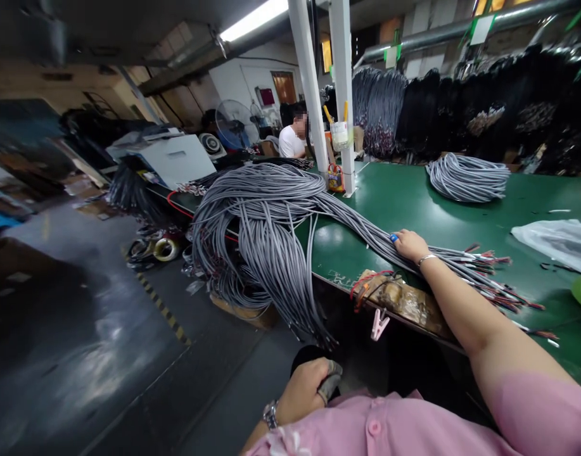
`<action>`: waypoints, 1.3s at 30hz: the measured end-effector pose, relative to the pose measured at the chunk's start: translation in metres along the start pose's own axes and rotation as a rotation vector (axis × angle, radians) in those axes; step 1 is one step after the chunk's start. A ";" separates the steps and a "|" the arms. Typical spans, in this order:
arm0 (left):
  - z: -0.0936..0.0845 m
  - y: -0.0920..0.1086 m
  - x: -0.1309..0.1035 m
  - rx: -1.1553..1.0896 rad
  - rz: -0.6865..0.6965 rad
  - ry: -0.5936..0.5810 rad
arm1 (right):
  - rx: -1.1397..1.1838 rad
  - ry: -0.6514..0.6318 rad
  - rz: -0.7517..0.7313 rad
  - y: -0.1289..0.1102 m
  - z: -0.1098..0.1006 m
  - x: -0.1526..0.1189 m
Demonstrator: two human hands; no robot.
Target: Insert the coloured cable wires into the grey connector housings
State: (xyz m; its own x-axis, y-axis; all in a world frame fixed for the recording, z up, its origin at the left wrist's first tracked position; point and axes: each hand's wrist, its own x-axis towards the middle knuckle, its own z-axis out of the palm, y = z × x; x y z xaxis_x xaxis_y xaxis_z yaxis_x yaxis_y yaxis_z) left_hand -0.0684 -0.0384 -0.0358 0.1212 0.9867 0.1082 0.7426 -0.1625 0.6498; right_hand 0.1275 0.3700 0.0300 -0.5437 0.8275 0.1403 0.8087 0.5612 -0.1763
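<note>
My right hand (pixel 408 246), with a blue band on one finger, is closed over a bundle of grey cables (pixel 357 221) on the green table. The cables run from a large heap (pixel 266 190) at the table's left edge, where many hang down toward the floor. Right of my hand, their stripped ends (pixel 494 259) fan out with red and dark wires. My left hand (pixel 306 386), a watch on its wrist, is low near my body with fingers curled. Grey material shows at its fingers; whether it holds anything is hidden.
A coiled grey cable bundle (pixel 468 177) and a clear plastic bag (pixel 556 240) lie on the table (pixel 389 190). White posts (pixel 342 95) rise from it. A taped block (pixel 404 301) and a pink clip (pixel 379 324) are at the front edge. A person (pixel 291 139) sits behind.
</note>
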 end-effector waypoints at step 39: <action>-0.040 0.063 0.348 0.838 0.455 -0.463 | 0.467 0.648 0.431 0.113 -0.044 -0.151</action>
State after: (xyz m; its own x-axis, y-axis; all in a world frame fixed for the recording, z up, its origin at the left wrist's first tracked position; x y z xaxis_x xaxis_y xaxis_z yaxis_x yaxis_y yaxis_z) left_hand -0.0058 0.2944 0.0734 0.6105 0.7662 -0.2006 0.7597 -0.6381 -0.1251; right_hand 0.3108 0.3073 0.0319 0.1324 0.8746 0.4663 0.6626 0.2718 -0.6979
